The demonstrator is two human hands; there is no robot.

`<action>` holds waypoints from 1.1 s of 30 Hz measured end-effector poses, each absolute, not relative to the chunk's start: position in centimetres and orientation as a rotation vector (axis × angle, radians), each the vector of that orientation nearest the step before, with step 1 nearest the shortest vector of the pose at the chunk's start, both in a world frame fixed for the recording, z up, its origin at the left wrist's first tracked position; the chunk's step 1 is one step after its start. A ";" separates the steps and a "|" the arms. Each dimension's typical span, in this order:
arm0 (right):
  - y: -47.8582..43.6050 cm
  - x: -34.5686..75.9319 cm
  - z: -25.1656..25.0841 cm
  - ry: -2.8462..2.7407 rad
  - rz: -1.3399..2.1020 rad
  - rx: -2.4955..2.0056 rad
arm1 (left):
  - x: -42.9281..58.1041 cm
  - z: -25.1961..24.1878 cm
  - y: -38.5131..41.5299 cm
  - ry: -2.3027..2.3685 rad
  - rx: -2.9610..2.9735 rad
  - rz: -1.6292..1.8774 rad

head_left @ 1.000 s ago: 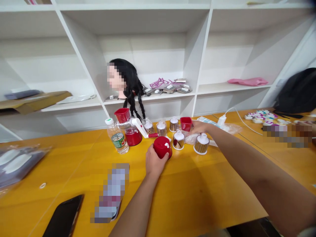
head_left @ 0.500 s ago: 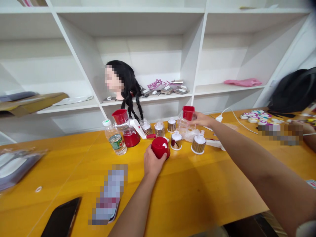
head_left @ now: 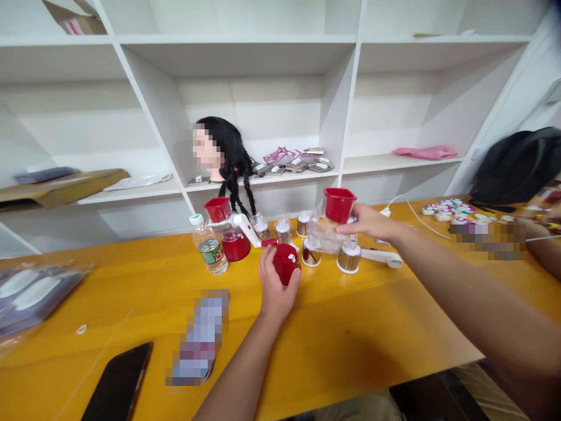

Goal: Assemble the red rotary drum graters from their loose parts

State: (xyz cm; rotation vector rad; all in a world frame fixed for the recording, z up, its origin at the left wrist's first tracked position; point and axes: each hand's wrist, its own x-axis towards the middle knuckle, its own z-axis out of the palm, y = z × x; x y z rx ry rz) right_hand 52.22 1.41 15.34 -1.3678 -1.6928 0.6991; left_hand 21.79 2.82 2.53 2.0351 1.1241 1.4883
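My left hand (head_left: 275, 287) is closed around a round red base piece (head_left: 286, 263) that rests on the yellow table (head_left: 350, 339). My right hand (head_left: 372, 224) grips a clear plastic part topped by a red hopper (head_left: 338, 205) and holds it above the table, with thin clear plastic hanging beneath it. Under that part stand a gold drum blade with a white cap (head_left: 349, 257) and a red one (head_left: 311, 252). An assembled red and white hand-crank grater (head_left: 232, 231) stands to the left, beside a small water bottle (head_left: 208, 245).
More capped drum blades (head_left: 284, 231) line the table's back edge. A white handle piece (head_left: 381, 256) lies right of the drums. A black phone (head_left: 116, 383) lies near me on the left. White shelves hold a mannequin head (head_left: 219, 152). Another person's arm (head_left: 546, 248) reaches in at the right.
My right hand has lifted the red-topped clear part off the table and drawn it up and toward me. My left hand has stayed on the red base.
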 end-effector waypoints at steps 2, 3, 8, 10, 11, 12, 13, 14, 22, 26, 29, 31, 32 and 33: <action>-0.1 50.0 13.1 -1.720 0.776 -1.350 | 21.4 3.6 1.3 0.933 2.016 1.445; -0.8 48.8 11.9 -1.736 0.838 -1.320 | 21.2 3.9 0.6 0.848 1.988 1.383; -3.1 43.8 6.0 -1.750 1.060 -1.156 | 20.0 3.1 -1.3 0.780 1.771 1.032; -3.5 43.0 4.4 -1.789 1.071 -1.143 | 19.5 2.2 -1.1 0.757 1.698 0.972; -3.6 43.0 3.8 -1.800 1.056 -1.138 | 19.4 1.8 -0.9 0.727 1.678 0.952; -3.7 43.1 3.5 -1.789 1.020 -1.136 | 19.3 1.4 -0.7 0.696 1.668 0.939; -3.7 43.3 3.3 -1.758 0.964 -1.135 | 19.4 1.1 -0.4 0.672 1.661 0.937; -3.8 43.6 3.4 -1.720 0.885 -1.137 | 19.4 0.9 -0.1 0.657 1.656 0.940; -4.0 43.6 6.4 -2.082 0.278 -0.922 | 20.1 -0.6 0.8 0.677 1.697 0.962; -4.3 43.0 7.0 -1.986 0.234 -0.945 | 20.0 -0.5 0.8 0.729 1.731 0.921; -4.9 43.5 8.0 -1.826 0.221 -1.020 | 20.0 -0.3 0.6 0.751 1.727 0.866; -5.5 44.5 8.7 -1.691 0.194 -1.091 | 20.0 -0.1 0.5 0.742 1.687 0.842; -5.9 45.3 8.8 -1.606 0.152 -1.124 | 19.9 0.0 0.5 0.743 1.669 0.839; -6.3 46.2 8.7 -1.514 0.094 -1.157 | 19.9 0.1 0.6 0.749 1.657 0.842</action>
